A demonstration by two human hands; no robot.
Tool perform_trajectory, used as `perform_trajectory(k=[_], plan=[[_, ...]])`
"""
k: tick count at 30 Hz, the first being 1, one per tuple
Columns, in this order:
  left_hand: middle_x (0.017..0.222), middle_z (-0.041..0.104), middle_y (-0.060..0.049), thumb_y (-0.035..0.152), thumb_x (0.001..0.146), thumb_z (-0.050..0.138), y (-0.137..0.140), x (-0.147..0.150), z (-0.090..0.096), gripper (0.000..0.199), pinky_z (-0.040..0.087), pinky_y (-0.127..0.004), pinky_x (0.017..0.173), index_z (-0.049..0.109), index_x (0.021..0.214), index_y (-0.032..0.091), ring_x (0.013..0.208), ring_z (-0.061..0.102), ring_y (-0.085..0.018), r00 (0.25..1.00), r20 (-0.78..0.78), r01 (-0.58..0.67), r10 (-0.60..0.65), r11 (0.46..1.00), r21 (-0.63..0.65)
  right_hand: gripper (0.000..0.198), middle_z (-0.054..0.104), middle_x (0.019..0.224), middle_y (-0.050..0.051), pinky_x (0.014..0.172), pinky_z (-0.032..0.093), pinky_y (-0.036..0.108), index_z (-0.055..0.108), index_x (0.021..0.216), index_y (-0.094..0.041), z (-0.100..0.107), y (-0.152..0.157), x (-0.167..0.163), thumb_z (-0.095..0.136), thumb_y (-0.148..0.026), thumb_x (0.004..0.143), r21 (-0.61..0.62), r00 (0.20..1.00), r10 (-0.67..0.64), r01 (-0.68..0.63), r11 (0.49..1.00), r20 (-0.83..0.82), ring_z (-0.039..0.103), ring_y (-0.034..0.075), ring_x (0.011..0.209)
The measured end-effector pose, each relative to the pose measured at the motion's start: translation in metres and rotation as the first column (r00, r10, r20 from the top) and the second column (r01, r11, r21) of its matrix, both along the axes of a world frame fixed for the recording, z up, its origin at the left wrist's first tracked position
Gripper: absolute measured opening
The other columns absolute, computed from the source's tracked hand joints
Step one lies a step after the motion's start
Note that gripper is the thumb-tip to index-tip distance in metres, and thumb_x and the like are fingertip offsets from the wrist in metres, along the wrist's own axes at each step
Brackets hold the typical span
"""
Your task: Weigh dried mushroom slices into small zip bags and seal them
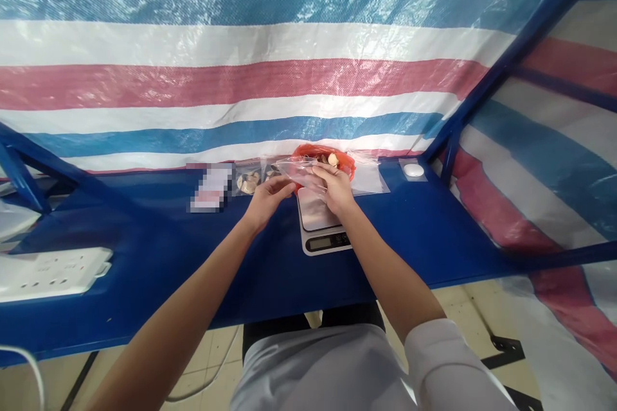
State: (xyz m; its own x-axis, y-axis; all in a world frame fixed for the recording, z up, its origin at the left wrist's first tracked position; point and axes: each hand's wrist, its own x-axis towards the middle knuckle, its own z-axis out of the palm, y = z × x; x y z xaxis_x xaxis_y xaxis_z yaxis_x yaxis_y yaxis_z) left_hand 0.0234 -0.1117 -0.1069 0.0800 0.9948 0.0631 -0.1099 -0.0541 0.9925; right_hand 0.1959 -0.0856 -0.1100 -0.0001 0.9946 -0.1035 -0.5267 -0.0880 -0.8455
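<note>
The right hand (338,187) pinches a clear plastic bag (299,171), which reaches toward the left hand (267,200); whether the left fingertips grip it, I cannot tell. Just below the right hand sits a digital kitchen scale (315,213), its right side partly covered by the forearm. Beyond that hand, a red plastic bag (345,158) is half hidden, its lumpy contents unclear.
</note>
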Motion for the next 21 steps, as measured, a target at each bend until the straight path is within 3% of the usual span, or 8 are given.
perform_trajectory(k=[3, 7, 11, 17, 21], plan=[[0.094, 0.076, -0.006, 0.049, 0.066, 0.09, 0.005, 0.001, -0.001, 0.043, 0.052, -0.035, 0.09, 0.075, 0.093, 0.019, 0.095, 0.069, -0.023, 0.999, -0.04, -0.009, 0.013, 0.996, 0.09, 0.025, 0.08, 0.089, 0.003, 0.078, 0.064, 0.032, 0.074, 0.091, -0.021, -0.003, 0.001, -0.002, 0.085, -0.028, 0.069, 0.009, 0.999, -0.003, 0.003, 1.0, -0.05, 0.077, 0.022, 0.09], [0.112, 0.075, -0.007, 0.045, 0.068, 0.089, 0.014, -0.004, -0.001, 0.051, 0.05, -0.038, 0.1, 0.072, 0.11, 0.021, 0.108, 0.068, -0.025, 0.998, -0.039, 0.053, -0.047, 0.984, 0.171, 0.019, 0.08, 0.087, 0.004, 0.081, 0.064, 0.034, 0.074, 0.084, -0.02, -0.002, -0.001, -0.003, 0.083, -0.022, 0.068, -0.007, 0.996, 0.015, -0.016, 1.0, -0.087, 0.077, 0.023, 0.092], [0.11, 0.076, -0.009, 0.052, 0.071, 0.085, 0.017, -0.01, -0.003, 0.043, 0.049, -0.043, 0.103, 0.078, 0.099, 0.02, 0.109, 0.066, -0.028, 0.992, -0.122, 0.054, -0.029, 0.976, 0.209, 0.019, 0.08, 0.087, 0.006, 0.081, 0.063, 0.033, 0.073, 0.084, -0.018, 0.0, -0.002, -0.004, 0.084, -0.021, 0.068, -0.033, 0.996, 0.039, -0.041, 0.999, -0.086, 0.078, 0.022, 0.087], [0.083, 0.075, -0.005, 0.059, 0.073, 0.081, 0.019, -0.014, -0.005, 0.038, 0.053, -0.036, 0.084, 0.076, 0.077, 0.022, 0.082, 0.066, -0.022, 0.992, -0.119, -0.03, 0.052, 0.983, 0.18, 0.017, 0.079, 0.088, 0.003, 0.071, 0.062, 0.027, 0.072, 0.088, -0.02, 0.008, -0.003, 0.001, 0.081, -0.02, 0.073, -0.085, 0.999, 0.008, -0.011, 0.996, -0.033, 0.078, 0.02, 0.084], [0.072, 0.071, -0.004, 0.058, 0.07, 0.083, 0.023, -0.021, -0.003, 0.038, 0.051, -0.032, 0.07, 0.073, 0.072, 0.021, 0.069, 0.061, -0.018, 0.997, -0.076, 0.001, 0.007, 0.996, 0.094, 0.025, 0.079, 0.086, 0.0, 0.068, 0.06, 0.026, 0.069, 0.099, -0.024, 0.011, -0.005, 0.007, 0.078, -0.021, 0.076, -0.073, 0.999, -0.013, 0.016, 0.997, 0.042, 0.078, 0.018, 0.083]])
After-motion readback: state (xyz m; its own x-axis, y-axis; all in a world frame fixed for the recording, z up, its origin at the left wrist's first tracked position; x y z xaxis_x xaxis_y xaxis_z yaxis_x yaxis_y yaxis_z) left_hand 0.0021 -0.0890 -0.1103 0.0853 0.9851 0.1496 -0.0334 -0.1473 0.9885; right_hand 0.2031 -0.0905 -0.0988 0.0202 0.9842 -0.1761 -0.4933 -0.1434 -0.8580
